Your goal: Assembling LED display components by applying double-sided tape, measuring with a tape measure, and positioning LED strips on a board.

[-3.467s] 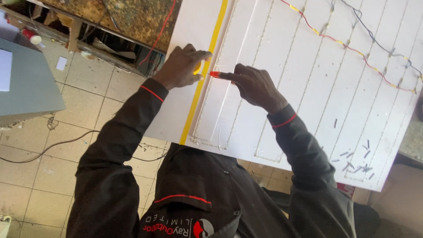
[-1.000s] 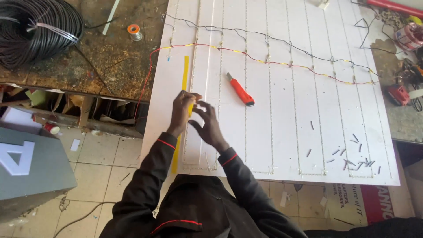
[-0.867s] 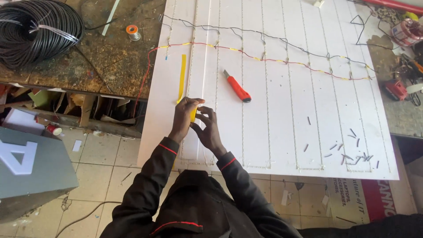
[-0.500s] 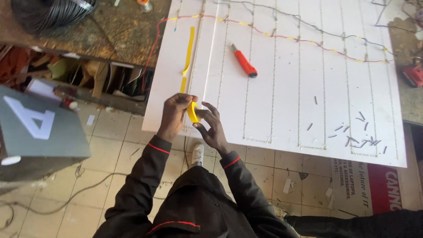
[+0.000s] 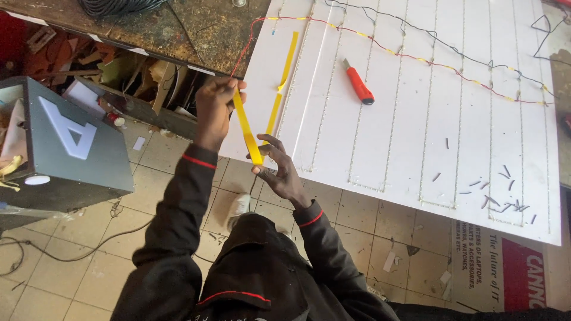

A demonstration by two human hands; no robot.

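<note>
My left hand (image 5: 215, 112) pinches the upper end of a loose yellow strip (image 5: 246, 128) lifted off the white board (image 5: 416, 119). My right hand (image 5: 279, 169) holds the strip's lower end near the board's front edge. The rest of the yellow strip (image 5: 285, 68) still lies along the board's left side, partly peeled. An orange-red utility knife (image 5: 358, 82) rests on the board, well beyond both hands. A string of wired lights (image 5: 416, 56) crosses the top of the board.
A grey box with a white letter shape (image 5: 71, 139) stands at the left on the tiled floor (image 5: 59, 267). A rough wooden bench (image 5: 178, 30) with clutter beneath is at the upper left. Small wire offcuts (image 5: 493, 190) dot the board's right side. Cardboard (image 5: 505, 261) lies below it.
The hands have pulled the yellow strip's near end up off the board and back toward me. The view has shifted lower and left. The knife lies put down on the board.
</note>
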